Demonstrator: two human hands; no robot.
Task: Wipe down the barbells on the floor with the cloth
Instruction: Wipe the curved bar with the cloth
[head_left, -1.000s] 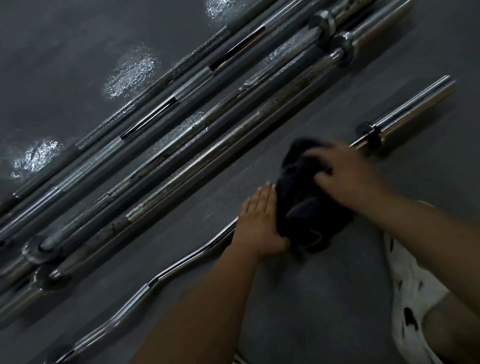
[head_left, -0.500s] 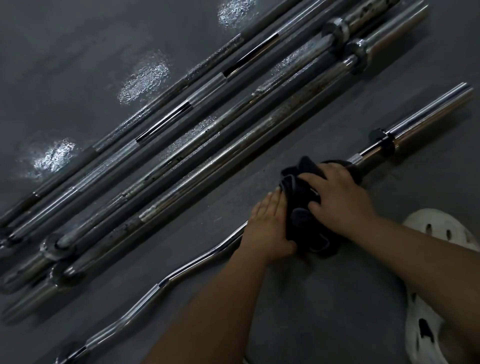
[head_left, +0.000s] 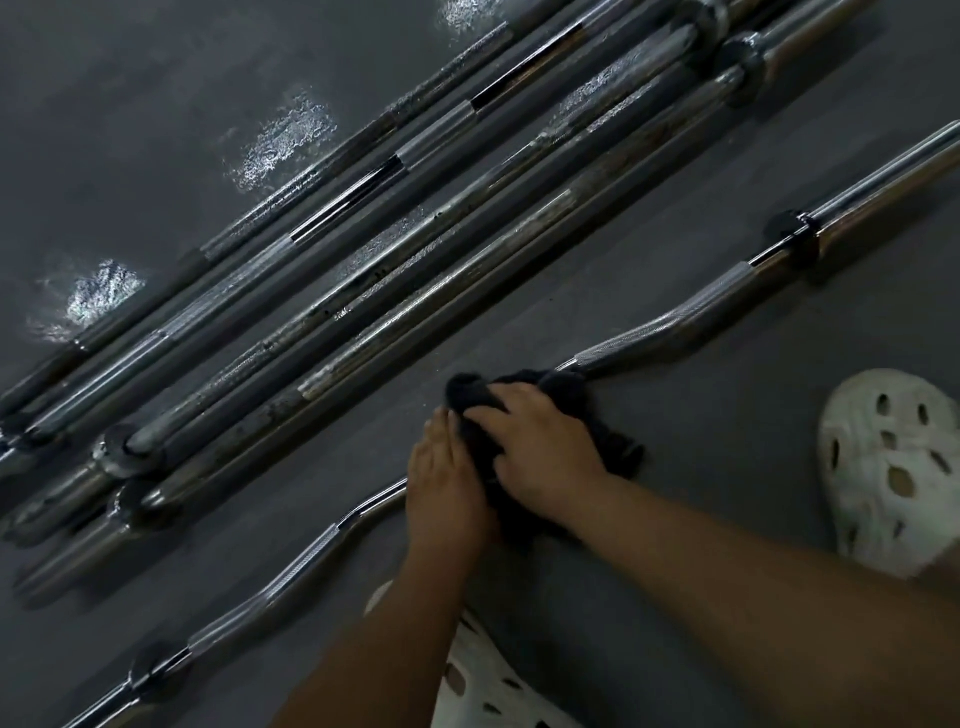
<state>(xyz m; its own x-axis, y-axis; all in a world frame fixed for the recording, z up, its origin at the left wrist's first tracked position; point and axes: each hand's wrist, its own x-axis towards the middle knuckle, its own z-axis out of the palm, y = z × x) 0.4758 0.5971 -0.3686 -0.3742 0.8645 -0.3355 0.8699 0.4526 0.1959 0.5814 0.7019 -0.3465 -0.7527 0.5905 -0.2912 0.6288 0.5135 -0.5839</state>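
1. The EZ curl bar (head_left: 649, 332) lies diagonally on the dark floor (head_left: 727, 493). Its middle section is covered by both hands.
2. The black cloth (head_left: 566, 387) is bunched over the middle of the EZ curl bar, touching its knurled bend.
3. The right hand (head_left: 540, 447) sits on top of the black cloth, fingers curled into it and gripping.
4. The left hand (head_left: 447, 483) lies flat on the EZ curl bar just beside the black cloth, fingers straight, holding nothing.
5. Several straight barbells (head_left: 415, 260) lie side by side on the far side of the EZ curl bar, parallel to it and apart from it.
6. A white perforated clog (head_left: 893, 467) stands on the near side of the EZ curl bar.
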